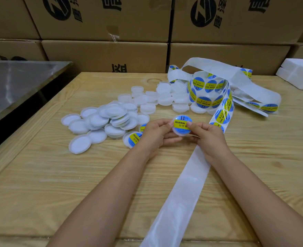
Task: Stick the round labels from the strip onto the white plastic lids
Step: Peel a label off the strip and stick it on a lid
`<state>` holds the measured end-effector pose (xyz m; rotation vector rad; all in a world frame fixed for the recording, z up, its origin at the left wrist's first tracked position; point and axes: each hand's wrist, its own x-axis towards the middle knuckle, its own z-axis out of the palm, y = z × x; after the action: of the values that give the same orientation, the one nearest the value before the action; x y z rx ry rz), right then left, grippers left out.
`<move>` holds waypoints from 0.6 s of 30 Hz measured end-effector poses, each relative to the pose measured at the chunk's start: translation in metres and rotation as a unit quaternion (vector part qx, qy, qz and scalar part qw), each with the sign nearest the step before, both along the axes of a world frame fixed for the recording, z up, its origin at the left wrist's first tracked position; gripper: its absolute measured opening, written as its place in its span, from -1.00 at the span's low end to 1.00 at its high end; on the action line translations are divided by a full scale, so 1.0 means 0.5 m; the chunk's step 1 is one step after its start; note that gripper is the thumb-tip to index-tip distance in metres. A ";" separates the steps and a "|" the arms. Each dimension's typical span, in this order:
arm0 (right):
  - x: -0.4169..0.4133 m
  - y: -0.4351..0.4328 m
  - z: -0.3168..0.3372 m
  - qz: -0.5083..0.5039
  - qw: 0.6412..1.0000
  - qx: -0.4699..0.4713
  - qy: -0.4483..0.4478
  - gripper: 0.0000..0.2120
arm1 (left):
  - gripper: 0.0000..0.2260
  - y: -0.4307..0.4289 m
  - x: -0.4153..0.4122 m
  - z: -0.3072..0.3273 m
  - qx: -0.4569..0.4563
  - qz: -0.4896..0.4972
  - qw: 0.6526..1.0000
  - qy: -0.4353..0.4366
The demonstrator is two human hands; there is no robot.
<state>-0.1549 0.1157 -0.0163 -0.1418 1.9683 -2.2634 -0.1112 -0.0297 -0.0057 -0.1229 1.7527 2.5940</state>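
Just above the wooden table [58,175], pinching the light, stiff white lid [181,133] by its rim with left hand [154,134] and right hand [209,138], pressing its label [182,124]; probably slippery, best gripped at the edges.

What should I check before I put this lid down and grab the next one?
1. Label on the held lid: it sits on top and the words are readable. Ok.
2. Label edges pressed flat: the fingers cover both sides. Cannot tell.
3. Grip: left hand and right hand both pinch the lid. Ok.
4. Spot for finished ones: a labelled lid lies on the wooden table by the left hand. Ok.
5. Plain lids to take: a pile on the left. Ok.
6. Labels on the strip: several, the nearest beside the right hand. Ok.
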 end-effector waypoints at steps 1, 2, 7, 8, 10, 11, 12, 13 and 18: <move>0.000 0.000 0.000 -0.001 1.000 0.002 0.000 -0.87 | -0.85 0.000 0.001 0.000 -0.004 0.001 1.000 0.003; 0.000 0.000 -0.001 -0.003 1.000 0.007 0.002 -0.87 | -0.85 0.001 0.001 0.000 -0.007 0.002 1.000 0.005; -0.003 -0.002 -0.001 -0.014 1.000 0.025 0.008 -0.81 | -0.86 0.002 0.003 0.000 -0.013 0.005 1.000 0.007; -0.003 -0.001 -0.001 -0.014 1.000 0.026 0.008 -0.80 | -0.86 0.003 0.003 0.001 -0.014 0.006 1.000 0.007; -0.004 -0.001 -0.002 -0.014 0.999 0.029 0.009 -0.81 | -0.86 0.004 0.003 0.000 -0.016 0.010 1.000 0.007; -0.004 -0.001 -0.003 -0.014 0.999 0.030 0.011 -0.81 | -0.86 0.005 0.003 0.000 -0.018 0.013 1.000 0.007; -0.003 -0.001 -0.003 -0.016 0.999 0.031 0.014 -0.81 | -0.86 0.006 0.002 0.000 -0.021 0.017 1.000 0.007; -0.002 -0.002 -0.003 -0.018 0.999 0.033 0.018 -0.80 | -0.86 0.008 0.002 -0.001 -0.024 0.022 0.999 0.006; 0.007 -0.009 -0.006 -0.057 0.993 0.088 0.056 -0.84 | -0.89 0.017 0.000 -0.009 -0.106 0.080 0.991 0.010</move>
<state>-0.1512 0.1111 -0.0192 -0.1437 2.2778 -2.1791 -0.1112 -0.0213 -0.0102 -0.2505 2.1050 2.5096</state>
